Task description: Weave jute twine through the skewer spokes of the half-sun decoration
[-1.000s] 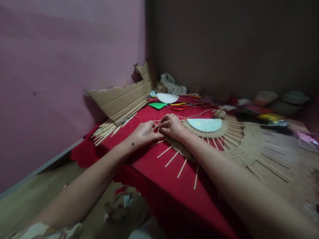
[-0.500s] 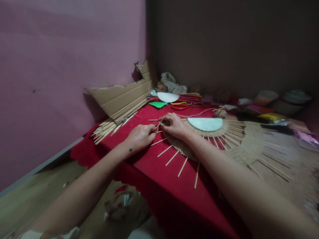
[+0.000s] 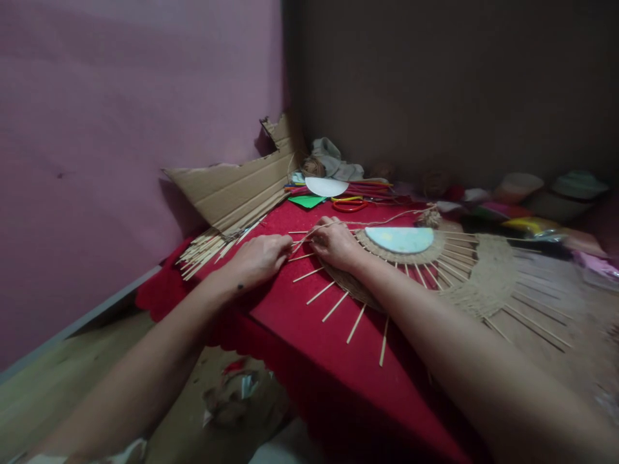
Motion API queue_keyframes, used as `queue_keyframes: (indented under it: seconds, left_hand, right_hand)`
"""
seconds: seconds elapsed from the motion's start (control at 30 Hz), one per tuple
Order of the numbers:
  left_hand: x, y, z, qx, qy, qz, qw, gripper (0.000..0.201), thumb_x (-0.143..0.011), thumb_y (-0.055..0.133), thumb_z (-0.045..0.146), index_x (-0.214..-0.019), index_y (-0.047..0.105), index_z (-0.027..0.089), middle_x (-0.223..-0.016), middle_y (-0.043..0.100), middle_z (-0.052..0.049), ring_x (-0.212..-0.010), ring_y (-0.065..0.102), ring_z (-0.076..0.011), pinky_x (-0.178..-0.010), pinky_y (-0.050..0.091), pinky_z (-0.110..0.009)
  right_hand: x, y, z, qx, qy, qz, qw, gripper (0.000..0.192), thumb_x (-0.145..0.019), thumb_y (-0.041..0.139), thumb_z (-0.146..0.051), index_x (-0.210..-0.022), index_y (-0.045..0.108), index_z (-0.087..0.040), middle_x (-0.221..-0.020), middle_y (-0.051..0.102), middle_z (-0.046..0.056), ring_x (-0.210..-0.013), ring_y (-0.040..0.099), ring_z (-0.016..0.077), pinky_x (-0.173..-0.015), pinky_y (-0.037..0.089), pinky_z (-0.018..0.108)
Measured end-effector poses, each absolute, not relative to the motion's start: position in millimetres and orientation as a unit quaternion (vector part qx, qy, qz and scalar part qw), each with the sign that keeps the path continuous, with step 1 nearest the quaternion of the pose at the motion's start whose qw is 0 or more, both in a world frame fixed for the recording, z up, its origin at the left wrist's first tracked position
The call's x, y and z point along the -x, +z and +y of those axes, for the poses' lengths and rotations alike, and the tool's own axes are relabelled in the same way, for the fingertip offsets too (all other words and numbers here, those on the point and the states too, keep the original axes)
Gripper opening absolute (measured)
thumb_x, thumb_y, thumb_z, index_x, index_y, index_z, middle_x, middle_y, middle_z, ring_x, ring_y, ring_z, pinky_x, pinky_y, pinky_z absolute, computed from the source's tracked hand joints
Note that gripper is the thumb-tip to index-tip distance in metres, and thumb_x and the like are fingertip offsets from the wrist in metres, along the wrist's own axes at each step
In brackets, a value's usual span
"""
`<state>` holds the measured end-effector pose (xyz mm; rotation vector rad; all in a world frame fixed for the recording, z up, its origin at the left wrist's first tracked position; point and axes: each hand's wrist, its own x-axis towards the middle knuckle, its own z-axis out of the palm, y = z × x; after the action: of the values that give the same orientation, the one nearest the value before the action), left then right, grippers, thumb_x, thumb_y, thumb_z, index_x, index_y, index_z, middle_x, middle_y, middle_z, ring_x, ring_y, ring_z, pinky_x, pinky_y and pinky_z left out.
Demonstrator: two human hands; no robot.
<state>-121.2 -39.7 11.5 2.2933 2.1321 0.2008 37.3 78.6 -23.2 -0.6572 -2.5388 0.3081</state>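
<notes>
Pink wall (image 3: 120, 129), dark wall (image 3: 435, 84), red-covered table (image 3: 309, 361)

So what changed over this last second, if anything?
The left hand drew back leftward from the right hand, pulling the twine it pinches taut between them. The right hand stayed pressed on the woven piece at the stick ends. Cardboard, scissors and the table's red cloth lie as before.
</notes>
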Motion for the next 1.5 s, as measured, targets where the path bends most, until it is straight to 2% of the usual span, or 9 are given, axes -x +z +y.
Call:
queue_keyframes:
  seconds: [0.1, 0.2, 0.47, 0.7, 0.9, 1.23, 1.37, 1.5]
  left_hand:
    - [128, 9, -41, -0.739, 0.052, 0.672, -0.011, 0.023, -0.090, 0.039, 0.026, -0.085, 0.060, 0.019, -0.082, 0.063, -0.006, -0.071, 0.055, -0.0174, -0.064, 0.038, -0.027]
    - [131, 5, -42, -0.746, 0.068, 0.662, -0.011, 0.022, -0.090, 0.042, 0.026, -0.090, 0.062, 0.018, -0.089, 0.064, -0.007, -0.077, 0.057, -0.0181, -0.069, 0.040, -0.028]
    - [134, -5, -45, -0.742, 0.145, 0.654, 0.011, 0.022, -0.085, 0.045, 0.019, -0.089, 0.066, 0.014, -0.091, 0.066, -0.008, -0.086, 0.060, -0.0183, -0.080, 0.044, -0.028]
    - [126, 0, -45, -0.650, 0.191, 0.729, 0.100, 0.019, -0.078, 0.054, 0.025, -0.080, 0.071, 0.016, -0.077, 0.071, -0.004, -0.072, 0.062, -0.0165, -0.066, 0.042, -0.025]
    - [111, 2, -47, -0.641, 0.170, 0.744, 0.084, 0.022, -0.078, 0.049, 0.024, -0.079, 0.071, 0.018, -0.079, 0.072, -0.005, -0.072, 0.062, -0.0169, -0.065, 0.040, -0.025]
    - [87, 6, -42, -0.659, 0.126, 0.740, 0.043, 0.028, -0.084, 0.045, 0.028, -0.077, 0.070, 0.017, -0.078, 0.070, -0.009, -0.072, 0.062, -0.0199, -0.064, 0.040, -0.029]
    - [75, 11, -30, -0.670, 0.128, 0.730, 0.048, 0.026, -0.084, 0.046, 0.026, -0.079, 0.070, 0.017, -0.079, 0.069, -0.010, -0.073, 0.062, -0.0219, -0.064, 0.040, -0.030]
    - [72, 10, -24, -0.683, 0.131, 0.715, 0.075, 0.021, -0.081, 0.049, 0.023, -0.077, 0.070, 0.017, -0.076, 0.069, -0.008, -0.069, 0.061, -0.0184, -0.063, 0.040, -0.027]
  right_hand:
    - [-41, -21, 76, 0.221, 0.111, -0.935, 0.253, 0.019, -0.079, 0.057, -0.021, -0.092, 0.072, -0.021, -0.100, 0.062, 0.008, -0.094, 0.051, 0.0235, -0.083, 0.040, 0.039]
    - [-44, -15, 71, 0.172, 0.098, -0.952, 0.235, 0.012, -0.074, 0.062, -0.021, -0.083, 0.071, -0.021, -0.102, 0.061, 0.006, -0.097, 0.050, 0.0238, -0.085, 0.039, 0.040]
    - [-41, -3, 60, 0.185, 0.026, -0.972, 0.143, 0.012, -0.079, 0.053, -0.014, -0.077, 0.064, -0.016, -0.106, 0.060, 0.012, -0.095, 0.051, 0.0249, -0.086, 0.039, 0.045]
    - [-42, -13, 73, 0.163, 0.091, -0.959, 0.215, 0.012, -0.076, 0.053, -0.010, -0.069, 0.059, -0.017, -0.094, 0.061, 0.009, -0.090, 0.055, 0.0200, -0.082, 0.044, 0.034]
    - [-43, -18, 79, 0.177, 0.138, -0.938, 0.265, 0.011, -0.071, 0.058, -0.009, -0.066, 0.061, -0.018, -0.091, 0.061, 0.008, -0.088, 0.057, 0.0197, -0.079, 0.046, 0.033]
    - [-46, -16, 74, 0.219, 0.143, -0.928, 0.265, 0.004, -0.071, 0.064, -0.017, -0.070, 0.061, -0.020, -0.094, 0.062, 0.006, -0.092, 0.056, 0.0226, -0.084, 0.043, 0.040]
    - [-50, -13, 76, 0.216, 0.179, -0.925, 0.258, 0.006, -0.070, 0.062, -0.017, -0.076, 0.063, -0.020, -0.096, 0.060, 0.006, -0.095, 0.055, 0.0226, -0.085, 0.043, 0.038]
    - [-53, -11, 80, 0.241, 0.235, -0.908, 0.251, 0.010, -0.068, 0.061, -0.015, -0.077, 0.064, -0.020, -0.100, 0.059, 0.004, -0.094, 0.055, 0.0197, -0.082, 0.045, 0.033]
